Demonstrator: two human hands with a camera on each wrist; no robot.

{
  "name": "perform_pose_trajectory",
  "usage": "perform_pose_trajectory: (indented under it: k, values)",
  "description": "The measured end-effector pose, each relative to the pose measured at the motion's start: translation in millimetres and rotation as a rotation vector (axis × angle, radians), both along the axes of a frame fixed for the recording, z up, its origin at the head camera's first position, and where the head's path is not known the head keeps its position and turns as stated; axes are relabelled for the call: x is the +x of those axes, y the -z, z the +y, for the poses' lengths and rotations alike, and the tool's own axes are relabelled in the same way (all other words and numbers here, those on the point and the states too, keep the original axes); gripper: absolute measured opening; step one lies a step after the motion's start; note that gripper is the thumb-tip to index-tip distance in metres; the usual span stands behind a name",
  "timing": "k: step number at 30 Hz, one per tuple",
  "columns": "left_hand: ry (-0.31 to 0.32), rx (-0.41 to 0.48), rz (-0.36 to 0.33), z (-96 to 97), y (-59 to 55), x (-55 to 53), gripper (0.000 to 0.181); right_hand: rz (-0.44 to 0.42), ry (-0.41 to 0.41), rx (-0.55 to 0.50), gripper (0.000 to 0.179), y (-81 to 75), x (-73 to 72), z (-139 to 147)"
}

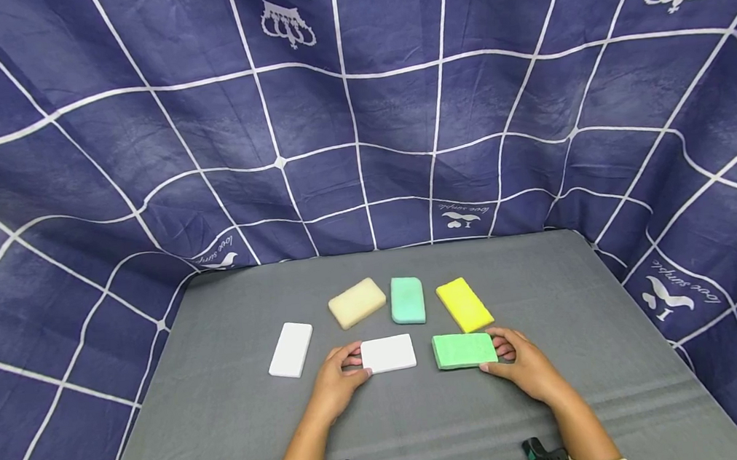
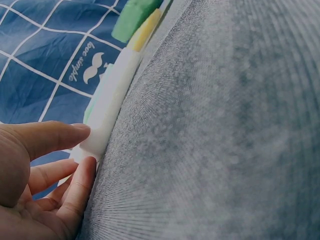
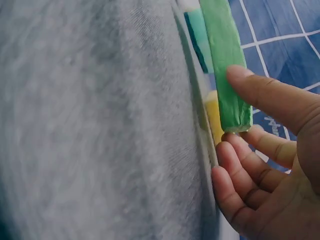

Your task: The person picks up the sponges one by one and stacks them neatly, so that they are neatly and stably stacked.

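Observation:
Near the middle of the table, my left hand (image 1: pixel 341 381) holds the left end of a white sponge (image 1: pixel 389 354) between thumb and fingers. In the left wrist view, that white sponge (image 2: pixel 111 102) is seen edge-on, low over the cloth. To the right, my right hand (image 1: pixel 523 364) pinches the right end of a green sponge (image 1: pixel 463 351). The right wrist view shows the thumb on one face of the green sponge (image 3: pixel 227 65), which seems slightly raised off the table. A short gap separates the two held sponges.
A second white sponge (image 1: pixel 290 349) lies at the left. Behind the hands lie a beige sponge (image 1: pixel 357 303), a teal sponge (image 1: pixel 407 300) and a yellow sponge (image 1: pixel 464 305). Grey cloth covers the table (image 1: pixel 228 432); a blue checked curtain (image 1: pixel 397 110) hangs around its back and sides.

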State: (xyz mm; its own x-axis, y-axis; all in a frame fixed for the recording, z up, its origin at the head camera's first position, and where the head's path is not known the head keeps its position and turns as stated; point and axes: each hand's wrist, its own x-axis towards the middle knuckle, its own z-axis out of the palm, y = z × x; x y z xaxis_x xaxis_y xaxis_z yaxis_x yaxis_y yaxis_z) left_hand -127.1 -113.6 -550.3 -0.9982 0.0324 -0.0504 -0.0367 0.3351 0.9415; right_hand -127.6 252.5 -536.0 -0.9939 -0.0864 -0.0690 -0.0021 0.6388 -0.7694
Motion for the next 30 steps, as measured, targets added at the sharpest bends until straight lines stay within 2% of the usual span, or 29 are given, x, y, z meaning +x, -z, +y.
perform_pose_trajectory:
  k: [9,18,30]
  values:
    - [-0.001,-0.002,0.004,0.6,-0.1,-1.1,0.053,0.046,0.004,-0.019,0.067,-7.3,-2.8,-10]
    - [-0.003,0.006,-0.004,1.4,-0.2,-1.6,0.054,0.050,-0.006,-0.044,0.067,-16.2,-5.9,-20]
    - [-0.011,0.004,0.000,0.3,2.2,-1.1,0.054,0.049,-0.042,-0.088,0.065,-18.6,-15.0,-43]
